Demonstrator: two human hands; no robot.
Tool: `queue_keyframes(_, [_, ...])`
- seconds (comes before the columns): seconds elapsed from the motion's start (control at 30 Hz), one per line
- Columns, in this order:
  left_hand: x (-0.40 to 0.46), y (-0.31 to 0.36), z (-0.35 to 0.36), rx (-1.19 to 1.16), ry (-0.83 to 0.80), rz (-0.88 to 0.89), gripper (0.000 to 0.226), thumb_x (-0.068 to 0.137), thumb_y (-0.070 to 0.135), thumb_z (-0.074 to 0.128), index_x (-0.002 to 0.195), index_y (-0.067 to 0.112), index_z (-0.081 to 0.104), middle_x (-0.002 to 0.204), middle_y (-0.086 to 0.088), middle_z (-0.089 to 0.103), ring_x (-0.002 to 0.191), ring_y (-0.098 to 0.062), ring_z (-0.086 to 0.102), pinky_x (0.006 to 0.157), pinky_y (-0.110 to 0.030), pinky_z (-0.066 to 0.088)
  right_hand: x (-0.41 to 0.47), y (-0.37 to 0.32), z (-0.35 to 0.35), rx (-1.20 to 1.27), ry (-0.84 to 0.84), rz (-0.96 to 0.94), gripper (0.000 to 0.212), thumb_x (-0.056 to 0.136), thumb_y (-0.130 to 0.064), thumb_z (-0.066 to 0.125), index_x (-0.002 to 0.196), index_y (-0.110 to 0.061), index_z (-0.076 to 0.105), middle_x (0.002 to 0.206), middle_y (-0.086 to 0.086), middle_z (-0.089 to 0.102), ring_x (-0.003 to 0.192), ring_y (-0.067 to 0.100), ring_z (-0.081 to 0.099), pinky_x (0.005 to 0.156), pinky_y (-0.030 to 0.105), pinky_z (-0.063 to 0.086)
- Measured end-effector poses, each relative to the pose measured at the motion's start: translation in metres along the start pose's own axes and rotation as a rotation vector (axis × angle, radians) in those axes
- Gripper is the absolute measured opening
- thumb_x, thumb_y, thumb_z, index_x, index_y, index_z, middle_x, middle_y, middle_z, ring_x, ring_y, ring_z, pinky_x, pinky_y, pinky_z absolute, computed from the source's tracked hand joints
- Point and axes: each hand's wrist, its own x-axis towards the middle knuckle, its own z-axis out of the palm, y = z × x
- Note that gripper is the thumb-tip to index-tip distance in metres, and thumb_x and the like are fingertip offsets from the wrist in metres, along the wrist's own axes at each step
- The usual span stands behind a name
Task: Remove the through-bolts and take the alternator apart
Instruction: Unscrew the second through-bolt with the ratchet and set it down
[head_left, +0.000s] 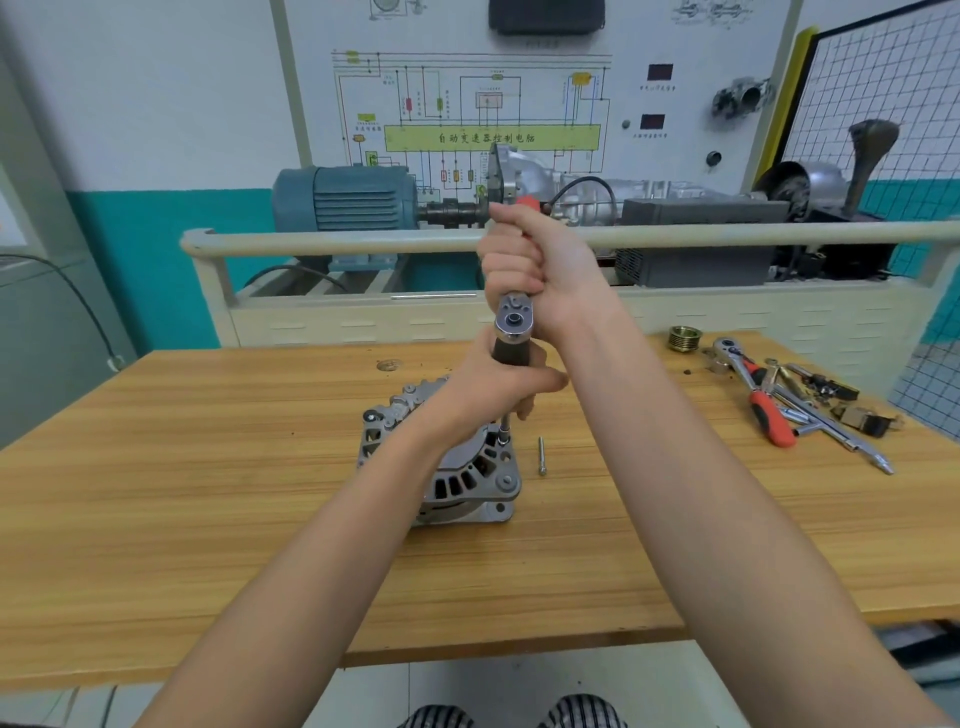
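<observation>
A grey alternator (452, 475) stands on the wooden table (208, 493). A ratchet wrench (511, 319) with a long extension and socket (504, 436) stands upright on a bolt at the alternator's right rim. My left hand (493, 384) grips the dark adapter just below the ratchet head. My right hand (535, 260) grips the ratchet's red handle, which points away from me. One removed through-bolt (541, 456) lies on the table just right of the alternator.
At the table's right rear lie a second red-handled ratchet (753, 389), extension bars (831, 431), small parts, and a brass-coloured pulley (684, 339). Behind the table stands a training rig with a blue motor (348, 200) and a rail (363, 240).
</observation>
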Motion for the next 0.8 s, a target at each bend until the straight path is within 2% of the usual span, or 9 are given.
queue_keyframes(0.1, [0.002, -0.001, 0.009, 0.013, 0.212, 0.010, 0.032, 0.076, -0.011, 0.057, 0.054, 0.007, 0.043, 0.041, 0.000, 0.041, 0.036, -0.013, 0.037, 0.042, -0.021, 0.034, -0.003, 0.004, -0.001, 0.086, 0.140, -0.285, 0.051, 0.099, -0.017, 0.043, 0.049, -0.016, 0.034, 0.034, -0.008, 0.024, 0.023, 0.004, 0.019, 0.023, 0.015, 0.015])
queue_keyframes(0.17, [0.005, -0.002, 0.017, -0.067, 0.372, 0.023, 0.020, 0.077, -0.013, 0.053, 0.061, 0.000, 0.050, 0.049, -0.009, 0.039, 0.044, -0.020, 0.034, 0.047, -0.029, 0.030, -0.007, 0.009, -0.003, 0.140, 0.237, -0.529, 0.045, 0.099, -0.017, 0.044, 0.056, -0.018, 0.031, 0.037, -0.009, 0.021, 0.026, 0.004, 0.016, 0.026, 0.016, 0.015])
queue_keyframes(0.23, [0.007, -0.001, 0.024, -0.141, 0.464, 0.037, 0.015, 0.076, -0.015, 0.050, 0.065, -0.005, 0.053, 0.056, -0.011, 0.038, 0.054, -0.024, 0.030, 0.052, -0.036, 0.027, -0.012, 0.013, -0.005, 0.173, 0.275, -0.656, 0.042, 0.099, -0.017, 0.042, 0.059, -0.019, 0.029, 0.038, -0.009, 0.019, 0.028, 0.005, 0.015, 0.027, 0.017, 0.015])
queue_keyframes(0.3, [0.006, -0.002, 0.025, -0.134, 0.442, 0.058, 0.014, 0.075, -0.014, 0.053, 0.062, -0.011, 0.050, 0.056, -0.012, 0.039, 0.055, -0.024, 0.030, 0.054, -0.036, 0.027, -0.014, 0.011, -0.007, 0.169, 0.252, -0.611, 0.043, 0.099, -0.018, 0.042, 0.058, -0.018, 0.029, 0.038, -0.009, 0.020, 0.027, 0.005, 0.015, 0.027, 0.017, 0.015])
queue_keyframes(0.37, [0.004, -0.005, 0.020, -0.053, 0.357, 0.070, 0.021, 0.073, -0.012, 0.060, 0.056, -0.009, 0.047, 0.051, -0.011, 0.042, 0.048, -0.021, 0.035, 0.051, -0.029, 0.031, -0.014, 0.004, -0.008, 0.140, 0.171, -0.410, 0.044, 0.099, -0.018, 0.041, 0.056, -0.018, 0.030, 0.036, -0.008, 0.022, 0.025, 0.005, 0.018, 0.025, 0.017, 0.015])
queue_keyframes(0.5, [-0.001, 0.001, 0.003, 0.079, -0.056, 0.050, 0.035, 0.076, -0.004, 0.065, 0.050, 0.009, 0.045, 0.042, 0.000, 0.045, 0.040, -0.011, 0.042, 0.047, -0.024, 0.038, -0.006, -0.005, -0.004, -0.036, -0.018, 0.031, 0.046, 0.100, -0.021, 0.037, 0.055, -0.016, 0.031, 0.038, -0.009, 0.020, 0.024, 0.004, 0.016, 0.024, 0.014, 0.015])
queue_keyframes(0.57, [-0.001, 0.002, 0.001, 0.095, -0.163, 0.014, 0.039, 0.075, -0.001, 0.067, 0.047, 0.013, 0.043, 0.041, 0.003, 0.042, 0.040, -0.011, 0.042, 0.050, -0.026, 0.038, -0.005, -0.004, -0.001, -0.099, -0.056, 0.151, 0.047, 0.100, -0.026, 0.036, 0.055, -0.015, 0.032, 0.044, -0.011, 0.015, 0.030, 0.002, 0.010, 0.023, 0.017, 0.018])
queue_keyframes(0.67, [0.000, 0.000, 0.005, 0.035, -0.044, -0.001, 0.037, 0.069, 0.001, 0.066, 0.048, 0.015, 0.040, 0.047, -0.002, 0.040, 0.039, -0.013, 0.037, 0.052, -0.030, 0.036, -0.006, -0.003, 0.001, -0.039, 0.009, 0.074, 0.047, 0.100, -0.024, 0.039, 0.054, -0.016, 0.031, 0.036, -0.010, 0.019, 0.023, 0.003, 0.016, 0.021, 0.014, 0.017])
queue_keyframes(0.8, [0.006, -0.001, 0.017, -0.087, 0.332, -0.015, 0.032, 0.077, -0.008, 0.056, 0.056, 0.011, 0.041, 0.040, 0.005, 0.039, 0.033, -0.008, 0.035, 0.038, -0.017, 0.032, -0.008, 0.006, 0.000, 0.133, 0.262, -0.451, 0.043, 0.098, -0.016, 0.044, 0.058, -0.019, 0.030, 0.035, -0.009, 0.022, 0.024, 0.004, 0.017, 0.025, 0.015, 0.014])
